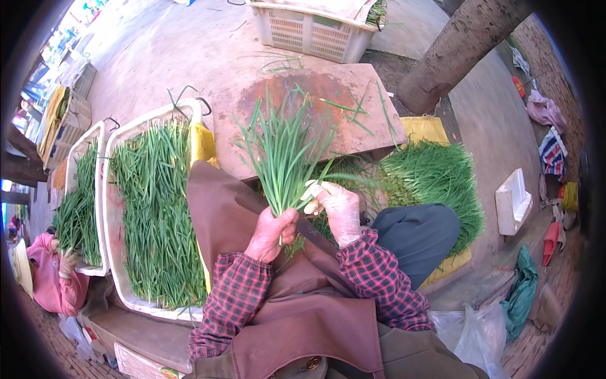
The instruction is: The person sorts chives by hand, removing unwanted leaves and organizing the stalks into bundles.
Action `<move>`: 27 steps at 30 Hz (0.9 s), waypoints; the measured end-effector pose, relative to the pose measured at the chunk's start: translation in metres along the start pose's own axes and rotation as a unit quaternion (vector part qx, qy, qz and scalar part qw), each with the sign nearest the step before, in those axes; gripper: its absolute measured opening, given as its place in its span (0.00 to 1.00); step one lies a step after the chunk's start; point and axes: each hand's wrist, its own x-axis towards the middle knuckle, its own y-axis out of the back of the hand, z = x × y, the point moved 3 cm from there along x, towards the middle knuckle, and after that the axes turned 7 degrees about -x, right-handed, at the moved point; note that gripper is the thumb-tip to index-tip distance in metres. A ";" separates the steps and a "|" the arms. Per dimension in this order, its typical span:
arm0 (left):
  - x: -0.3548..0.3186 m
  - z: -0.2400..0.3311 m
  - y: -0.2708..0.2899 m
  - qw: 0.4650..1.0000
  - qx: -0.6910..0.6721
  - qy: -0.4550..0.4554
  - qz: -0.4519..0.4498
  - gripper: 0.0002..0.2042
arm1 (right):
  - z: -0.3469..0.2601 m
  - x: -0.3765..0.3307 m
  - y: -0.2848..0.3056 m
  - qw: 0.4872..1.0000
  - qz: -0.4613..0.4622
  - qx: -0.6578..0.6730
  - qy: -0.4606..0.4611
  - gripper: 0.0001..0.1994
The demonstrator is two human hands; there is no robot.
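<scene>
Your left hand [273, 232] is fisted tight around the base of a chive bunch [285, 158], held up over your lap, blades fanning far and up. Your right hand [338, 211], in a thin clear glove, pinches at one blade or stem end just right of the fist, thumb and fingers closed on it. Keep the left fist firm but not crushing; work the right hand one blade at a time, pull along the stem not across, so the good blades don't snap. Keep the bunch over the brown apron [297, 303] so scraps land there.

The bunch: long thin flat leaves, bright green, paler near the base, tips splayed and a few bent. Looks fresh, not wilted.

Around: left, a white tray [117, 208] filled with chives laid lengthwise, a second tray [96, 189] further left. Far, a reddish stone slab [303, 95] with stray blades, a plastic crate [309, 31] beyond. Right, a loose chive pile [435, 177] on yellow sheet. Another person in pink [53, 278] works at near left.
</scene>
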 end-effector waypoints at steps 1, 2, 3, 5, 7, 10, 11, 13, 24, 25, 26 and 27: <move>0.000 -0.001 0.002 1.000 -0.017 0.009 0.005 0.13 | 0.001 -0.004 0.002 1.000 0.004 -0.009 -0.004 0.07; 0.001 -0.001 0.001 0.999 -0.034 0.017 0.009 0.12 | 0.001 -0.008 0.004 1.000 0.008 -0.018 -0.006 0.08; 0.002 0.000 0.000 0.998 -0.050 0.025 0.013 0.11 | 0.001 -0.012 0.007 1.000 0.011 -0.027 -0.009 0.08; 0.004 0.000 -0.001 0.998 -0.051 0.028 0.023 0.10 | 0.000 -0.021 0.011 0.995 0.027 -0.088 0.025 0.10; 0.006 -0.001 -0.003 0.999 -0.017 0.020 0.035 0.09 | -0.005 -0.031 0.013 0.986 0.040 -0.143 0.079 0.10; 0.007 0.000 -0.010 0.998 -0.021 0.000 0.056 0.09 | -0.019 -0.045 0.014 0.971 0.096 -0.141 0.166 0.09; 0.008 0.001 -0.011 0.998 -0.026 -0.004 0.055 0.09 | -0.031 -0.052 0.015 0.966 0.115 -0.144 0.184 0.08; 0.011 0.002 -0.003 0.997 0.015 -0.023 0.073 0.11 | -0.036 -0.057 0.025 0.971 0.150 -0.072 0.174 0.08; 0.007 -0.011 -0.015 0.969 0.201 -0.110 0.091 0.19 | -0.031 -0.023 -0.019 0.762 0.054 -0.508 0.398 0.12; 0.008 -0.014 -0.014 0.963 0.221 -0.116 0.106 0.19 | -0.037 -0.022 -0.037 0.722 0.058 -0.544 0.423 0.14; 0.010 -0.016 -0.016 0.956 0.227 -0.152 0.102 0.19 | -0.036 -0.014 -0.049 0.691 0.062 -0.575 0.433 0.19; 0.011 -0.017 -0.015 0.949 0.241 -0.177 0.101 0.19 | -0.035 -0.006 -0.058 0.670 0.074 -0.612 0.414 0.23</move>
